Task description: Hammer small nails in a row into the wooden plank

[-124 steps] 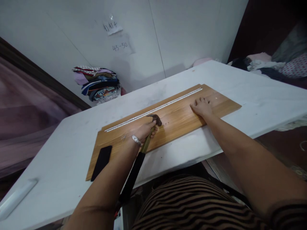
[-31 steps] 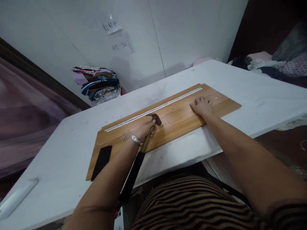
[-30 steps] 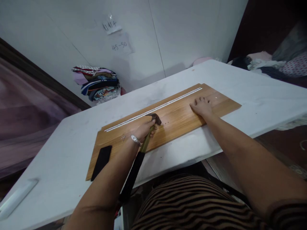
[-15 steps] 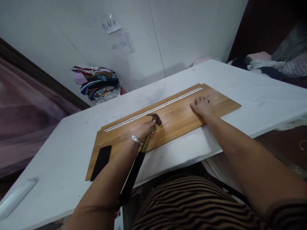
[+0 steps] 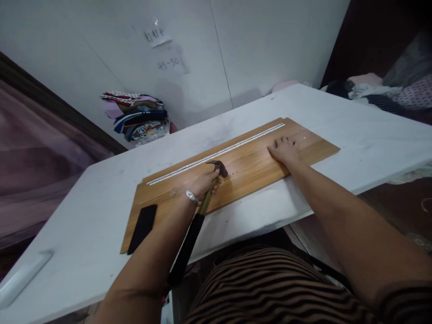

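Observation:
A long wooden board lies on the white table, with a thin pale strip along its far edge. My left hand is closed round a hammer just below its dark head, which rests on the board; the black handle runs back under my forearm. A bracelet sits on that wrist. My right hand lies flat on the right part of the board, fingers spread. A few small nails lie on the board left of my left hand.
A black phone rests on the board's left near corner. Folded clothes are stacked against the white wall behind the table. A white bar lies at the table's left front. More fabric is piled at far right.

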Action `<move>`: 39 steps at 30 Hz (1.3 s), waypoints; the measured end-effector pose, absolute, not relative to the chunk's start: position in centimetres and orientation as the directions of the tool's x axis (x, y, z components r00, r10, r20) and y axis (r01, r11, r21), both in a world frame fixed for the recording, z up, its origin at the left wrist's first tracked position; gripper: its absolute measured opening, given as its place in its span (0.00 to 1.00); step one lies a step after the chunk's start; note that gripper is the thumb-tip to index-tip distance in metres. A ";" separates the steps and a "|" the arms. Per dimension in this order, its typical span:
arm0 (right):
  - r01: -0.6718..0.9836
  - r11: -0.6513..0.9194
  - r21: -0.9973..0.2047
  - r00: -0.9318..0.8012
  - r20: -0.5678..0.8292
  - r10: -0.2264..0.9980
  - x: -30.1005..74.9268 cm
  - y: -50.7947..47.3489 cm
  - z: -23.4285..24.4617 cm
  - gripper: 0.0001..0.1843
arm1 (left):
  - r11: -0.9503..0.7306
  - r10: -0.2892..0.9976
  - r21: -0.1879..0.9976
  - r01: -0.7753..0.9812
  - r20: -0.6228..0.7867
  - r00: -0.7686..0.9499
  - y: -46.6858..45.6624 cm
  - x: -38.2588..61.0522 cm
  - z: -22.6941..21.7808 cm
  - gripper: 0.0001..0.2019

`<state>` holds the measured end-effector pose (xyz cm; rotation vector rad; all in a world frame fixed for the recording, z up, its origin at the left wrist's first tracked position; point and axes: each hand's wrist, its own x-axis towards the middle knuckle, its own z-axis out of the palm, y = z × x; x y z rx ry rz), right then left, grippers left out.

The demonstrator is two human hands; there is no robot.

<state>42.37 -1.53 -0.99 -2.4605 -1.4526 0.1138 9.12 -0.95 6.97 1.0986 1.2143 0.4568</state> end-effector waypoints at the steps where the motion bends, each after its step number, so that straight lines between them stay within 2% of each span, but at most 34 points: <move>1: 0.847 -0.454 -0.278 0.490 0.075 0.868 42.4 -1.5 -1.0 0.33 | 0.450 0.787 0.857 0.252 -0.513 0.342 -0.9 9.1 7.1 0.12; 39: 0.848 -0.453 -0.276 0.490 0.080 0.868 42.1 -1.8 -0.7 0.32 | 0.452 0.788 0.863 0.226 -0.505 0.352 -0.7 9.0 6.8 0.13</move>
